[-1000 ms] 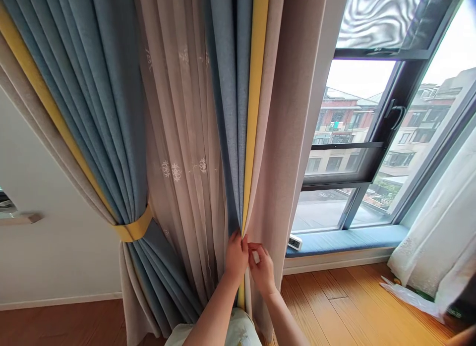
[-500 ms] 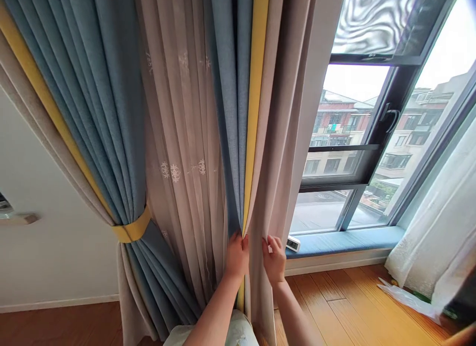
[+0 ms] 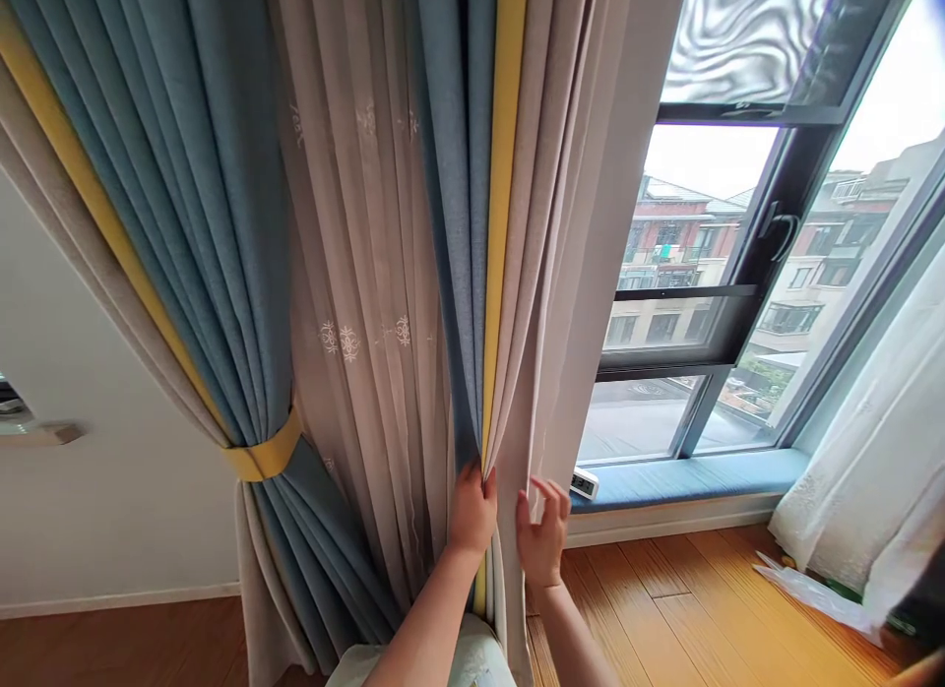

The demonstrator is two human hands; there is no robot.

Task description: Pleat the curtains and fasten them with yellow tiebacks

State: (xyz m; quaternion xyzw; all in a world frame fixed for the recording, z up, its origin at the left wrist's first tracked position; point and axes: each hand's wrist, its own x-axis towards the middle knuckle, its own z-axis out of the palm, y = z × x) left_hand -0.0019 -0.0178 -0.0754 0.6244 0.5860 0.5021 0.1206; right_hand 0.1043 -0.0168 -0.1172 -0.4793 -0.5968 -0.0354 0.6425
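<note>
A hanging curtain [image 3: 509, 224] of blue, yellow and beige strips falls straight down in front of me. My left hand [image 3: 471, 510] is closed on its gathered folds at the yellow strip. My right hand [image 3: 542, 531] is beside it, fingers spread, touching the beige folds at the curtain's right edge and holding nothing. A sheer embroidered panel [image 3: 361, 303] hangs just left of the held curtain.
A second blue curtain [image 3: 199, 205] at left is bound by a yellow tieback [image 3: 266, 456]. Behind lies a blue window seat [image 3: 686, 475] with a small white device [image 3: 584, 482], a dark-framed window [image 3: 738, 303], white sheer fabric [image 3: 863, 490] at right, and wooden floor [image 3: 686, 608].
My right hand let go of the curtain near my left hand, moved right along the beige folds and opened its fingers. The beige folds are gathered more closely. My left hand stayed put.
</note>
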